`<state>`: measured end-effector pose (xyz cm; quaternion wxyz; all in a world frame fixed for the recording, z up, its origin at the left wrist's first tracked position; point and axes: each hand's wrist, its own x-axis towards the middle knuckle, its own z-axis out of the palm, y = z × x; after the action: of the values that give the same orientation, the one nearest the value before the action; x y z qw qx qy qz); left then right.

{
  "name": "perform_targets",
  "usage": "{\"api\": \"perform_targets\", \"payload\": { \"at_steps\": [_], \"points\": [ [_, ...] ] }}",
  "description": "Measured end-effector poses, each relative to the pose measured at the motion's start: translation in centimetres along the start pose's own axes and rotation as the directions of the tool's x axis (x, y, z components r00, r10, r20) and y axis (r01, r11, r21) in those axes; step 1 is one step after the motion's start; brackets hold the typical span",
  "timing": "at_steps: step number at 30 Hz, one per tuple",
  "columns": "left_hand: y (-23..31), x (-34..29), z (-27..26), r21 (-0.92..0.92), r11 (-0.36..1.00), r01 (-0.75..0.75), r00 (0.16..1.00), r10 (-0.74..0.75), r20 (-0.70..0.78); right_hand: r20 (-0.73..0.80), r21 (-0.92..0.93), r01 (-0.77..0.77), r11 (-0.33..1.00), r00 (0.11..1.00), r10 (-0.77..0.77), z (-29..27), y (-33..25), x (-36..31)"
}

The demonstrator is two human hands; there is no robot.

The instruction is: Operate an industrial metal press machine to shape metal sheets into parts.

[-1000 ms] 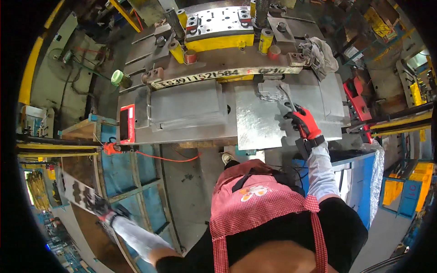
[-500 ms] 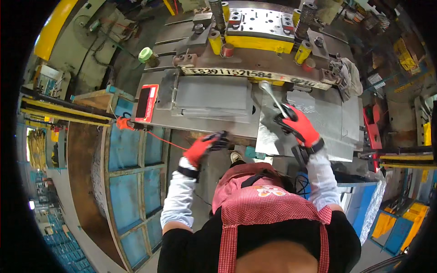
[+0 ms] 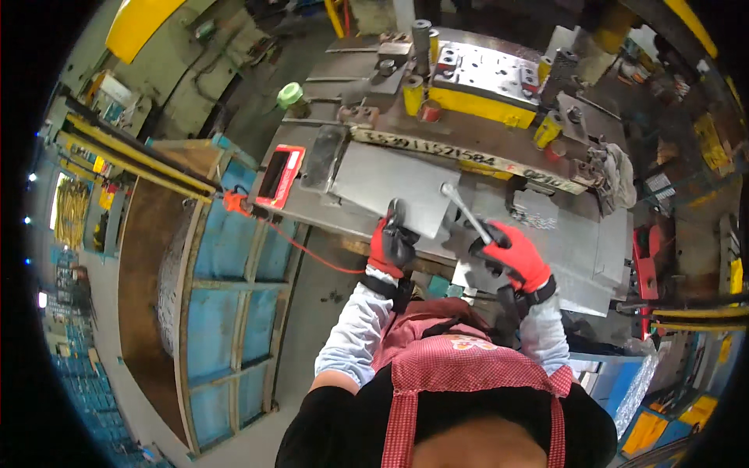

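Observation:
My right hand, in a red and black glove, is closed round a slim metal rod with a round pale head. The rod's head meets the right part of a flat grey metal sheet on top of the stack. My left hand, gloved alike, grips the sheet's front edge, with a dark finger or thumb on the upper face; the digits below are hidden. The sheet lies skewed, its front right corner out toward me.
Behind stands a die set with yellow blocks and upright posts. More flat sheets and a small cut plate lie right. A red-edged card, a green-capped bottle, a rag and a blue-panelled crate surround the bench.
My left hand has come forward and right onto the sheet's front edge. The top sheet has turned and shifted toward me. The rod's head now meets it. The whole view has tilted.

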<state>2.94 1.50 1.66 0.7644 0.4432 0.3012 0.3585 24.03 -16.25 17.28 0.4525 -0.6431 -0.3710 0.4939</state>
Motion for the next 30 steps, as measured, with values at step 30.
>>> {"api": "perform_targets", "payload": {
  "at_steps": [30],
  "points": [
    [8.6, 11.0, 16.6, -0.456, 0.846, 0.276, 0.875, -0.025, 0.484, -0.126, 0.281, 0.177, 0.943, 0.981, -0.146, -3.9, -3.8, 0.0]
  ]
}}
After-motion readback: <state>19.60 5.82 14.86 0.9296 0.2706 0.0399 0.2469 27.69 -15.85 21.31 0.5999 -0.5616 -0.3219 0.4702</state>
